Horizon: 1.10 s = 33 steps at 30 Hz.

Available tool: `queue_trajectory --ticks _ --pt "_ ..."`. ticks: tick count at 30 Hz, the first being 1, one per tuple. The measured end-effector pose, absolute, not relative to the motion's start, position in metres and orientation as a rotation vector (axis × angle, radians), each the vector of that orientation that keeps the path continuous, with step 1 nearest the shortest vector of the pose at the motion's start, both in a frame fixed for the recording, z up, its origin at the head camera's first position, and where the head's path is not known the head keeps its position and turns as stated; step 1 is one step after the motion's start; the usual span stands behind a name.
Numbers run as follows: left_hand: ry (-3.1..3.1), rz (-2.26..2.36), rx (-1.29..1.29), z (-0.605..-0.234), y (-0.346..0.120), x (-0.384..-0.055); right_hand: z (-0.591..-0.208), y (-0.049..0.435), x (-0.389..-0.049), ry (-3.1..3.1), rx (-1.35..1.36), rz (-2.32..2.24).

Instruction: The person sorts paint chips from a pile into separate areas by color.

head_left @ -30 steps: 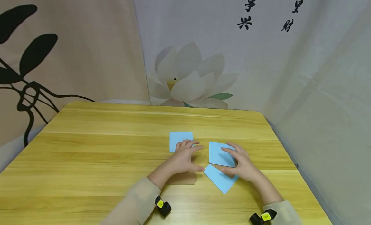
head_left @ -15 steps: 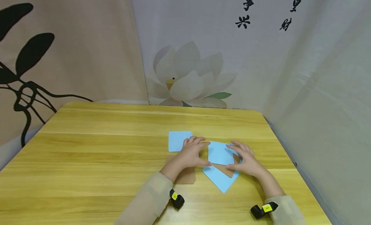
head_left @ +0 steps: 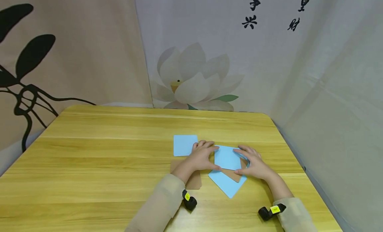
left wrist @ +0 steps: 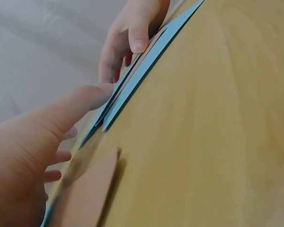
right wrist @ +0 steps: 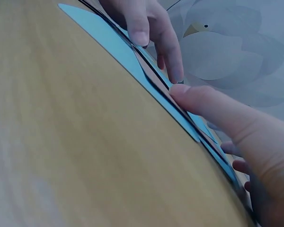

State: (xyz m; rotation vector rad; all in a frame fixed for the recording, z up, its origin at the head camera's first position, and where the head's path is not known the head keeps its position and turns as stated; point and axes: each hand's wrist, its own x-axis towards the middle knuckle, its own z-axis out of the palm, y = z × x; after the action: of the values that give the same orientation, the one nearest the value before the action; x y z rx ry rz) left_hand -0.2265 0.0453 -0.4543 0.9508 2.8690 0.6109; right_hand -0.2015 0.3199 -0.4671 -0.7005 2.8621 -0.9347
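Observation:
In the head view a blue card (head_left: 226, 159) lies uppermost in a loose, fanned pile. Beneath it show a brown card (head_left: 233, 174) and a slanted blue card (head_left: 224, 183). My left hand (head_left: 201, 158) touches the pile's left edge, thumb at the near corner and index finger at the far one. On the opposite side my right hand (head_left: 254, 163) spreads thumb and index finger along the right edge, where another blue card edge peeks out. Both wrist views show the thumb tips right at the pile's rim.
A separate blue card (head_left: 183, 145) lies farther back on the left. Partly under my left wrist is a brown card (head_left: 195, 181). All rest on a wooden table (head_left: 104, 165) with a printed curtain (head_left: 191, 26) behind it.
My left hand has moved right, up to the left edge of the pile. My right hand has shifted slightly right, uncovering more of the brown card. The pile stays nearly in place.

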Motion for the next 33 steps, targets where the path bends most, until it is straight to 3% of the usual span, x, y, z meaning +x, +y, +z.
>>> queue_trajectory --ticks 33 --pt "2.852 0.766 1.002 -0.453 0.041 -0.232 -0.457 0.315 -0.205 2.915 -0.831 -0.956"
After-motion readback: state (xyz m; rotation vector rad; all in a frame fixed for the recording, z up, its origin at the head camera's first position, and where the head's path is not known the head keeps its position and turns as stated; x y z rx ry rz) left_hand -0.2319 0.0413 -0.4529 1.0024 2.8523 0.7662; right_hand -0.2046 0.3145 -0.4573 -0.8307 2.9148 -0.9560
